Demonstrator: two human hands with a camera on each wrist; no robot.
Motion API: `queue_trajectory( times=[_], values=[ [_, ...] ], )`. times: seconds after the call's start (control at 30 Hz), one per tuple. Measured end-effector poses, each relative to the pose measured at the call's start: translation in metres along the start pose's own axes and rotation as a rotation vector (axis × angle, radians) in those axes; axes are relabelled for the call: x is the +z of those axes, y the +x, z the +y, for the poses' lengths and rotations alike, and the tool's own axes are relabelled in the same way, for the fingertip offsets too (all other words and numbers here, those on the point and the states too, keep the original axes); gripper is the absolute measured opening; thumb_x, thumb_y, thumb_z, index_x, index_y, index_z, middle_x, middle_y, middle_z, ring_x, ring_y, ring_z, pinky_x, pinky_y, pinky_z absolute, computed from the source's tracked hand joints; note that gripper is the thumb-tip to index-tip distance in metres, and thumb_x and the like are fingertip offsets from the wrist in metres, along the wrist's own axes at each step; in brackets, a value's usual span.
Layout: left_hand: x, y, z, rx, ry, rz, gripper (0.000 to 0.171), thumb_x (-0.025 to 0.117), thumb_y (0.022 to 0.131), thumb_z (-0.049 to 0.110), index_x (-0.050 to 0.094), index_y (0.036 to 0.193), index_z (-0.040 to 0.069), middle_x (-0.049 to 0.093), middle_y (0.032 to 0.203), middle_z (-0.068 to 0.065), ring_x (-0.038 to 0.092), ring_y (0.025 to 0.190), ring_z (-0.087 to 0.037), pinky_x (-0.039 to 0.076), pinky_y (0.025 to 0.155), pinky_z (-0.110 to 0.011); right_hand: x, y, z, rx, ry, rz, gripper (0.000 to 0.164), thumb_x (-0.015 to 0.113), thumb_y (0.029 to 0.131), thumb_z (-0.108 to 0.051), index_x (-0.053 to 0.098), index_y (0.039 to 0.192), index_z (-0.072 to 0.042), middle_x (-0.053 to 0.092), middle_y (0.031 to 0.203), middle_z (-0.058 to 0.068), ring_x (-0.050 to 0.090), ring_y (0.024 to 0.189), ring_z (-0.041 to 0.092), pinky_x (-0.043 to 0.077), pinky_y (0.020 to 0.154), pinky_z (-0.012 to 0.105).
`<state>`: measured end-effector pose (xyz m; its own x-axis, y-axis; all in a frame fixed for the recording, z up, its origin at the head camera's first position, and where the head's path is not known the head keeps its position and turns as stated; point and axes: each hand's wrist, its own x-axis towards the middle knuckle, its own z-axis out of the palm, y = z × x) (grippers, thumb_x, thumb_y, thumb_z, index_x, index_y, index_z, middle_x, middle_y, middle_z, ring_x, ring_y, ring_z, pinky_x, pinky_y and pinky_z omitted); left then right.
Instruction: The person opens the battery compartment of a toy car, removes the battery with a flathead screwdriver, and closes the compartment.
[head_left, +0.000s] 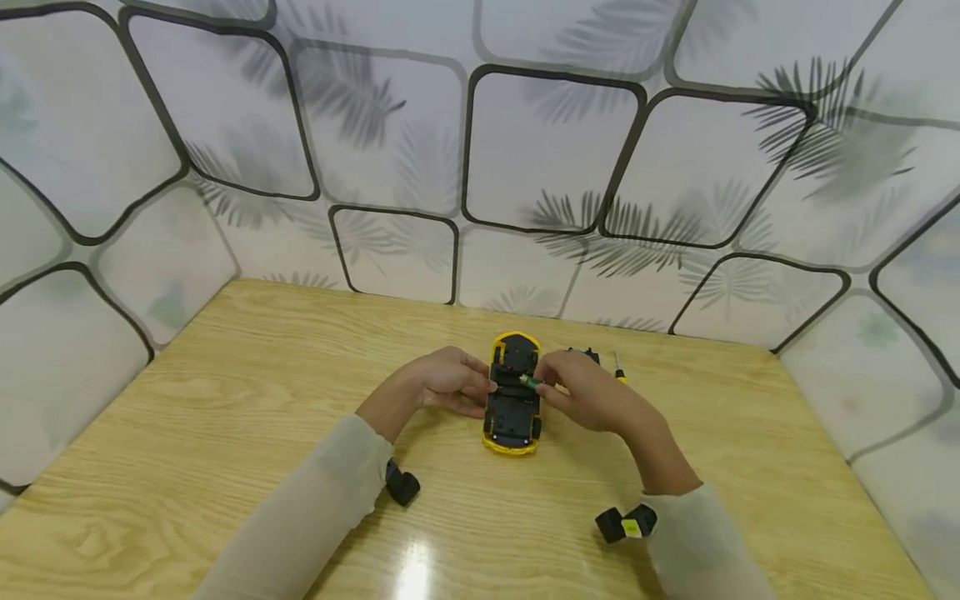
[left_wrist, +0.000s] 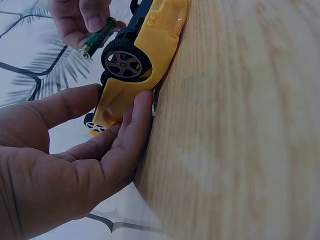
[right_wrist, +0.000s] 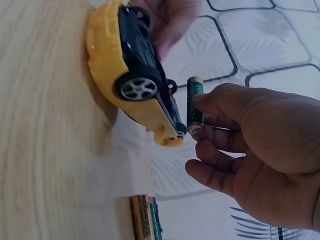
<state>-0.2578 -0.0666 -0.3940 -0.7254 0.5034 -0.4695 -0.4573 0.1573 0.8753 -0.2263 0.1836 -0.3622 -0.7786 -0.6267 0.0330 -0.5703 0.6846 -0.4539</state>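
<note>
A yellow toy car [head_left: 512, 446] lies upside down on the table, its black underside [head_left: 514, 415] facing up. My left hand [head_left: 450, 382] grips the car by its left side; in the left wrist view, thumb and fingers [left_wrist: 139, 112] pinch the yellow body [left_wrist: 160, 45] near a wheel [left_wrist: 125, 64]. Between thumb and fingertips, my right hand [head_left: 588, 392] holds a green battery [head_left: 529, 382] with gold-coloured ends, just over the middle of the underside. The right wrist view shows this battery [right_wrist: 195, 105] apart from the car's chassis.
Behind my right hand lies a dark object [head_left: 591, 355], partly hidden, and beside it a screwdriver [head_left: 619, 371] with a yellow and black handle. More batteries [right_wrist: 144, 217] show low in the right wrist view. Patterned walls [head_left: 405, 250] border the wooden table [head_left: 262, 375].
</note>
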Motion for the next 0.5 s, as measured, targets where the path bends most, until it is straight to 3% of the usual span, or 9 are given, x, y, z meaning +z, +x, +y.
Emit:
queue_trajectory(
  times=[0.5],
  values=[
    [0.001,0.0,0.0,0.006,0.002,-0.004,0.062,0.063,0.1,0.0,0.034,0.154,-0.009,0.058,0.14,-0.027,0.065,0.119,-0.036,0.059,0.093,-0.046,-0.026,-0.021,0.026,0.169,0.013,-0.1,0.005,0.062,0.103,-0.01,0.064,0.106,-0.006,0.062,0.097,0.003,0.055,0.082,0.017,0.05,0.073,0.036]
  ],
)
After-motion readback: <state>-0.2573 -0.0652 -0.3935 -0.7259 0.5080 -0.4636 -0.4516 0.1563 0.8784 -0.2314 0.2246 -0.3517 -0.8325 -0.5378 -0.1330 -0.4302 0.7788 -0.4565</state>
